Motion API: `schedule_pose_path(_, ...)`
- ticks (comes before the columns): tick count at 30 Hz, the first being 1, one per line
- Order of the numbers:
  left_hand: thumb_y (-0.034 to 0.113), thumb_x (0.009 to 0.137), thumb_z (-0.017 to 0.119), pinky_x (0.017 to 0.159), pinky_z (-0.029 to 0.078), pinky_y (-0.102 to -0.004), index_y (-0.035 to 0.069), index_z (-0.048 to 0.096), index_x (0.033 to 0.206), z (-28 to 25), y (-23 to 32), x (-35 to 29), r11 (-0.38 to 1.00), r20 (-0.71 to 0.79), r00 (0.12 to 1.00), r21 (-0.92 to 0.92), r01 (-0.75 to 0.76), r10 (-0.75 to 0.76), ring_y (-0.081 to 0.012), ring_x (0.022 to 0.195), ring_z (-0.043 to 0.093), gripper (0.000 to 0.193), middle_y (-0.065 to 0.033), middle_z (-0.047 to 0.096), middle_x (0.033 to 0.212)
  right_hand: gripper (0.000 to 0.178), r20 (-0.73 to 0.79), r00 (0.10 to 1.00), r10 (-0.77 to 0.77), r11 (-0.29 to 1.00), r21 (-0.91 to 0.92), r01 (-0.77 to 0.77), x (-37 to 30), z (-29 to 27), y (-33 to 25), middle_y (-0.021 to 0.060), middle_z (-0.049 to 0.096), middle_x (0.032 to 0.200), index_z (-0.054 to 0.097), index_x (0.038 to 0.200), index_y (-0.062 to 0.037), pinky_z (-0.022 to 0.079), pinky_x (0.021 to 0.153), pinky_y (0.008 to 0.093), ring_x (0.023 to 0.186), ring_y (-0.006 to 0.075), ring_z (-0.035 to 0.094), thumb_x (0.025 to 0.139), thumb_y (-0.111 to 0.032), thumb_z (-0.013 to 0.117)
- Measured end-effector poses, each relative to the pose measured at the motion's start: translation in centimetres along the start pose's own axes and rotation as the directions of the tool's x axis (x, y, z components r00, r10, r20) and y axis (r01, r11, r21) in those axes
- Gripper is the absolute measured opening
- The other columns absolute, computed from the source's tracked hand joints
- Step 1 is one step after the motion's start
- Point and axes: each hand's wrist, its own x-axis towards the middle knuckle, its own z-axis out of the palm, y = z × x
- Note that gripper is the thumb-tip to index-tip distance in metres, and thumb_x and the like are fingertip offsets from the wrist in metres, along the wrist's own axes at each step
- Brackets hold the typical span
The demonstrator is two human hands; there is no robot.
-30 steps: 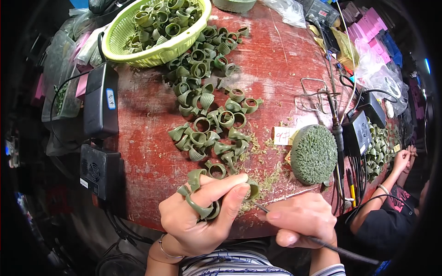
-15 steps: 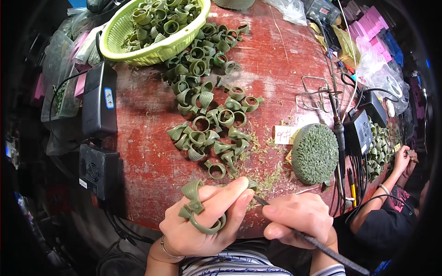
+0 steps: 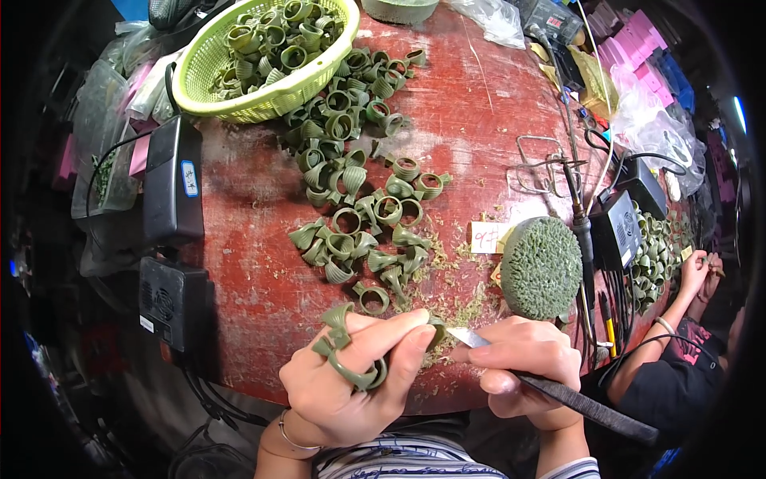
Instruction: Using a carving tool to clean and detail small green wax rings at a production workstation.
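My left hand point(image 3: 339, 395) is closed at the front edge of the red table, pinching a small dull-green ring point(image 3: 436, 329) between thumb and forefinger; most of that ring is hidden by the fingertips. More green rings point(image 3: 357, 374) with flared, ribbed tops hang on the fingers of the same hand. In my right hand point(image 3: 531, 355) is a knife point(image 3: 594, 411) with a long dark handle and a short pale blade. Its blade tip points left, close beside the pinched ring; whether it touches cannot be made out. Green shavings point(image 3: 455, 307) lie just beyond the hands.
Many similar rings point(image 3: 343, 219) spread up to a yellow-green basket point(image 3: 263, 102) full of them. A round, rough green block point(image 3: 542, 267) stands right, by a wire stand point(image 3: 546, 168) and cables. Black boxes point(image 3: 173, 303) line the left edge. Another person's hands point(image 3: 702, 271) work at far right.
The knife has turned in my right hand, so its pale blade face now shows. Its handle end has shifted right and up slightly. My left hand keeps its pinch on the ring.
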Motion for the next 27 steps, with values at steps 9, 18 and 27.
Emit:
schedule_pose_path(9,0.014,0.087,0.055,0.033,0.03,-0.0162,-0.002,0.054,0.104,-0.6,-1.3,0.1,0.321,0.169,0.848,-0.874,0.364,-0.502,-0.0104,0.043,0.05,0.023,-0.0088,0.06,0.071,0.03,-0.009,1.0,0.015,0.898,-0.439,-0.018,0.9,1.2,2.6,0.0101,0.057,0.082,0.062,0.098,-0.0031,0.046,0.051,0.0277,0.064,0.021,0.056,0.069,0.004,0.065)
schedule_pose_path(18,0.007,0.087,0.053,0.035,0.031,-0.0156,0.006,0.049,0.12,-1.5,-1.9,-0.1,-0.097,0.323,0.856,-0.946,0.311,-0.404,-0.0114,0.05,0.049,0.034,-0.0121,0.06,0.093,0.031,0.072,0.996,0.046,0.733,-0.68,0.015,1.5,2.6,4.0,0.0115,0.052,0.09,0.061,0.095,-0.0041,0.045,0.058,0.032,0.077,0.0259,0.051,0.064,0.001,0.062)
schedule_pose_path(27,0.006,0.084,0.057,0.035,0.029,-0.0144,0.004,0.05,0.12,-0.6,-2.4,-0.4,-0.016,0.335,0.909,-0.94,0.342,-0.247,-0.0154,0.064,0.059,0.036,-0.0121,0.061,0.1,0.039,-0.119,0.991,-0.057,0.881,-0.472,-0.006,1.2,2.0,1.2,0.0062,0.056,0.082,0.066,0.095,-0.0053,0.041,0.049,0.026,0.067,0.0175,0.053,0.059,0.01,0.063)
